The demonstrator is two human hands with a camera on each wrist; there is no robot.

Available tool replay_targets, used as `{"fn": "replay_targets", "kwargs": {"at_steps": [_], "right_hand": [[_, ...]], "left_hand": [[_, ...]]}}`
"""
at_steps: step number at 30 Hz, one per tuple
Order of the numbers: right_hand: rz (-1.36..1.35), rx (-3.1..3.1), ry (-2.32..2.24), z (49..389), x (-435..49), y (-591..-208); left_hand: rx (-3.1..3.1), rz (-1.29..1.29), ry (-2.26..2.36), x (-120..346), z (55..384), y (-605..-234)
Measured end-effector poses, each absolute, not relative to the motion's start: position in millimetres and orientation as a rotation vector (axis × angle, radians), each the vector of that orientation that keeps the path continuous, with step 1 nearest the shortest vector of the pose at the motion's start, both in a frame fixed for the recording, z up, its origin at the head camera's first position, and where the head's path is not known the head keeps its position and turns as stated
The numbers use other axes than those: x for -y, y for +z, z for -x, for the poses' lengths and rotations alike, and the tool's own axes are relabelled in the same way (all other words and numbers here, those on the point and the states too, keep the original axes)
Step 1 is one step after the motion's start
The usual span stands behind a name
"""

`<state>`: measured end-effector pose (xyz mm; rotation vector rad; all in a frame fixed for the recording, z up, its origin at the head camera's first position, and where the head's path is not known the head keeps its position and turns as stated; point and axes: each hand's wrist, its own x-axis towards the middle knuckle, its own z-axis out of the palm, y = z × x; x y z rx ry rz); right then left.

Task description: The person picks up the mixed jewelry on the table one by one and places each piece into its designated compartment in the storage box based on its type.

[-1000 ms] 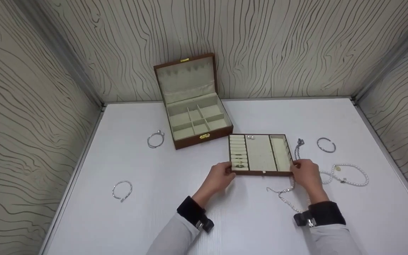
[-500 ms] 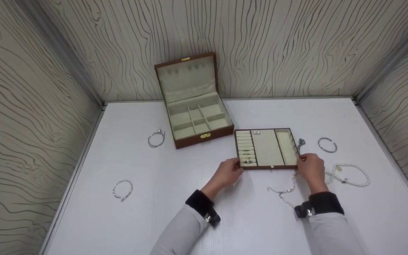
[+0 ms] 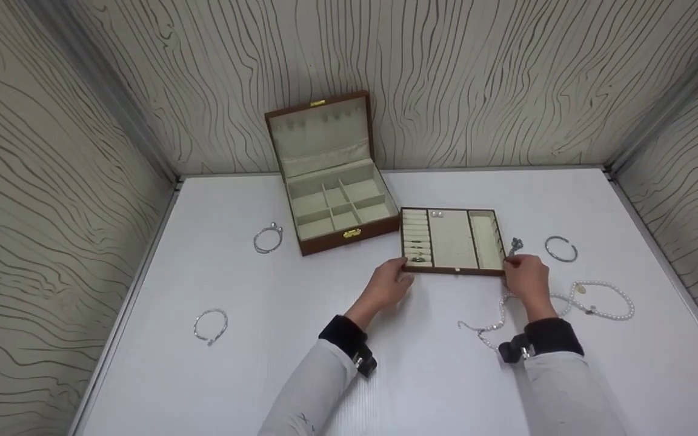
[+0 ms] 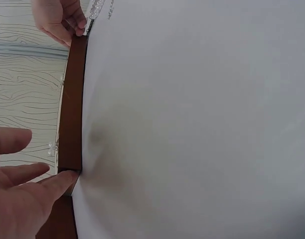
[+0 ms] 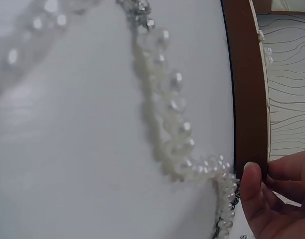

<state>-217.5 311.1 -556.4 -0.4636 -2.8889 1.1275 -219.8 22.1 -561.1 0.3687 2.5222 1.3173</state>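
A brown-edged jewelry tray (image 3: 452, 239) lies right of the box on the white table, with ring rolls, a flat middle panel and a long side compartment. Several rings (image 3: 418, 251) sit in the rolls, and two pearl earrings (image 3: 437, 214) are at the panel's top. At the tray's near left corner, my left hand (image 3: 386, 284) touches the edge with a fingertip, its thumb held apart in the left wrist view. My right hand (image 3: 528, 280) pinches the near right corner between thumb and fingers. Below that hand runs a pearl necklace (image 5: 177, 104), partly hidden in the head view.
An upright-lidded jewelry box (image 3: 349, 239) with divided compartments stands at the back, close to the tray. Bracelets (image 3: 268, 238) (image 3: 210, 327) lie at left. At right are a silver bangle (image 3: 561, 249), a pearl strand (image 3: 612, 316) and a dark silver chain (image 3: 515, 244).
Both hands have moved the tray away from the person and slightly right, up beside the box. The left hand's thumb side has eased off the corner. Box and bracelets have stayed put.
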Motion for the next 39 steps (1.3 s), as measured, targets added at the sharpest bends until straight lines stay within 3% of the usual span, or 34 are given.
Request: {"fn": "replay_targets", "kwargs": {"at_steps": [7, 17, 23, 31, 39], "right_hand": [[0.545, 2.849, 1.364, 222.9, -314.8, -551.9], [0.483, 2.948, 1.303, 223.1, -320.9, -544.5], [0.387, 2.901, 1.121, 224.3, -309.3, -538.5], [0.155, 2.827, 1.109, 224.7, -262.5, -533.4], [-0.178, 2.859, 1.111, 229.0, -206.1, -539.8]], "left_hand": [[-2.505, -0.423, 1.346, -17.5, 224.5, -564.4], [-2.507, -0.415, 1.346, -5.5, 219.7, -559.9], [-2.646, -0.424, 1.427, 28.8, 210.3, -547.4], [-2.856, -0.094, 1.687, 102.8, 215.2, -537.7], [-2.864, 0.091, 1.527, 141.5, 226.3, -540.0]]}}
